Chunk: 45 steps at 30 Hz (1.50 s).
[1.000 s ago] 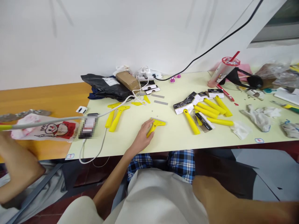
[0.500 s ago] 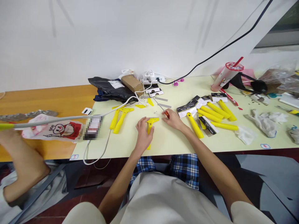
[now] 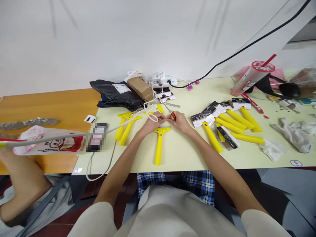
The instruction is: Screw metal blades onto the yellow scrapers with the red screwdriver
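Note:
My right hand (image 3: pixel 179 121) is closed round the red handle of a screwdriver (image 3: pixel 173 116), whose shaft points up and to the left. Close beside it, my left hand (image 3: pixel 155 121) has its fingers pressed together near a thin strip; what they hold is too small to make out. Below the hands a yellow scraper (image 3: pixel 159 148) lies on the pale table top, its wide head toward the wall. Two more yellow scrapers (image 3: pixel 127 131) rest to the left. Behind my hands lie a small yellow piece (image 3: pixel 160 108) and a grey blade strip (image 3: pixel 173 105).
Several yellow handles (image 3: pixel 230 123) with black-and-white cards lie to the right, near a cup (image 3: pixel 254 77) and crumpled white gloves (image 3: pixel 293 135). Black bag (image 3: pixel 120 95), brown box (image 3: pixel 140 88) and white cables stand behind. Another person's arm (image 3: pixel 22 184) is at the far left.
My left hand has let go of the yellow scraper and moved up to beside my right hand. The scraper now lies uncovered on the table. The view has shifted slightly.

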Motion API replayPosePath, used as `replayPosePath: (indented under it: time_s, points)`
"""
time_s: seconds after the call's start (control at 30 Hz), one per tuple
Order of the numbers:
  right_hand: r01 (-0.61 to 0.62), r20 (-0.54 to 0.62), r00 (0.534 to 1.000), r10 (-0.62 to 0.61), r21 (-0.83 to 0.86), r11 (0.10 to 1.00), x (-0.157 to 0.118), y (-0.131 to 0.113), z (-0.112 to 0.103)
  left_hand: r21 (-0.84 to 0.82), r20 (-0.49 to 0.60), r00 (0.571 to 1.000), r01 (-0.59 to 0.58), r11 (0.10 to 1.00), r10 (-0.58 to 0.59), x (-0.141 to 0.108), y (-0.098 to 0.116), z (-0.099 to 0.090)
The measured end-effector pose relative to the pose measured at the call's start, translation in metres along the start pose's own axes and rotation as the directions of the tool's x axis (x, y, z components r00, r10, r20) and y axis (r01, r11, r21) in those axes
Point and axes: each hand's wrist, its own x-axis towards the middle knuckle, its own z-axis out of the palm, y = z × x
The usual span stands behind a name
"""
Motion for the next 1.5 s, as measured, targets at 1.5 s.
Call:
replayPosePath:
  time_s: [1.5]
  points:
    - [0.228,0.309,0.925,-0.219,0.008,0.974,-0.032,-0.025,-0.004,-0.135,0.225,0.972,0.105,0.985,-0.073,-0.048,0.000,-0.053]
